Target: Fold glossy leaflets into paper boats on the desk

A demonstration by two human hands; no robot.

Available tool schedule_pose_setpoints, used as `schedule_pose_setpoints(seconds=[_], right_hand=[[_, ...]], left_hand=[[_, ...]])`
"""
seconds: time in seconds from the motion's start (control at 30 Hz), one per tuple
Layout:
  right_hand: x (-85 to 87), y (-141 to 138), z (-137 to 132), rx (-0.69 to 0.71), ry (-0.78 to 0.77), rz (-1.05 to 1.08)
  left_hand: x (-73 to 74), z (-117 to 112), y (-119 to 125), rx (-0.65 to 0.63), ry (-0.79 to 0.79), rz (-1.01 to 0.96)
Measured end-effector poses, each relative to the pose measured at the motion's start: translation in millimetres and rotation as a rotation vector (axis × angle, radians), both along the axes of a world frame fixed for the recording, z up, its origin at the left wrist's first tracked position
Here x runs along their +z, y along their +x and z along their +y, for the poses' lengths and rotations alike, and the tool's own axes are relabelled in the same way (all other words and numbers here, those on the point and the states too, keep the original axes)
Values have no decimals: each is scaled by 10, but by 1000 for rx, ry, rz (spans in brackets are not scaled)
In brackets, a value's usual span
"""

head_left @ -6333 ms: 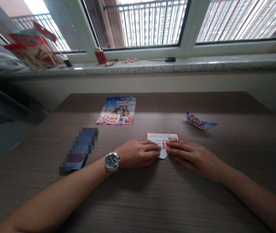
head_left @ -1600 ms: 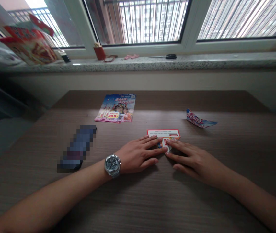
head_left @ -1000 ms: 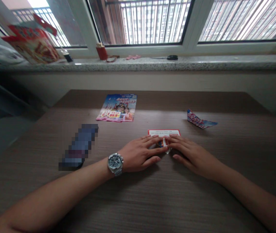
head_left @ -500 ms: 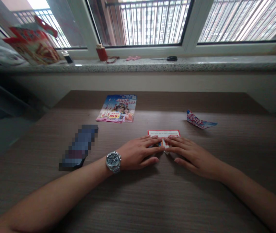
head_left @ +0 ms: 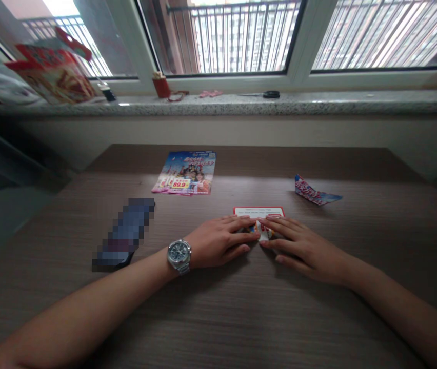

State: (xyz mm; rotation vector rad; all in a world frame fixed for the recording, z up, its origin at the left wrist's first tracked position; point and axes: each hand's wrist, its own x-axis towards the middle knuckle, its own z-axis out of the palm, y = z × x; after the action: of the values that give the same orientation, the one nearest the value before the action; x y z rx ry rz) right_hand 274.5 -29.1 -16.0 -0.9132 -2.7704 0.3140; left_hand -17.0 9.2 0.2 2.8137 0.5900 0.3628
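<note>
A partly folded paper flyer [head_left: 259, 211] lies on the table in front of me, its white, red-edged strip showing beyond my fingertips. Near its closer edge a small white flap stands out between my hands. My left hand [head_left: 224, 241], with a watch on the wrist, presses flat on the flyer's left side, fingers stretched out. On the right side rests my right hand [head_left: 299, 248], its fingers also extended and slightly spread. Both hands cover most of the paper, so its full shape is hidden.
A small stack of printed flyers [head_left: 187, 171] lies at the back left of the table [head_left: 218, 318]. A folded flyer piece [head_left: 316, 195] stands bent at the right. The blurred-out phone [head_left: 126, 233] lies left of my watch. Scissors [head_left: 270, 94] rest on the windowsill.
My right fingers have shifted slightly, with the index finger now lower and nearer me, baring more of the white flap. The left hand has barely moved.
</note>
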Motion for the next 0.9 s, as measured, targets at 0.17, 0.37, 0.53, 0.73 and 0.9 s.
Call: schedule_pose_setpoints(seconds=[0.17, 0.37, 0.53, 0.73, 0.9], right_hand=[[-11, -13, 11, 2, 0, 30], [-44, -1, 31, 13, 15, 46], [-28, -17, 9, -12, 16, 48], [27, -83, -38, 6, 9, 9], [47, -106, -63, -16, 5, 11]], left_hand=[[-28, 23, -2, 11, 3, -31], [-37, 70, 14, -18, -14, -65], [-38, 51, 124, 147, -92, -98], [-48, 35, 208, 225, -67, -112], [-90, 52, 208, 277, -56, -145]])
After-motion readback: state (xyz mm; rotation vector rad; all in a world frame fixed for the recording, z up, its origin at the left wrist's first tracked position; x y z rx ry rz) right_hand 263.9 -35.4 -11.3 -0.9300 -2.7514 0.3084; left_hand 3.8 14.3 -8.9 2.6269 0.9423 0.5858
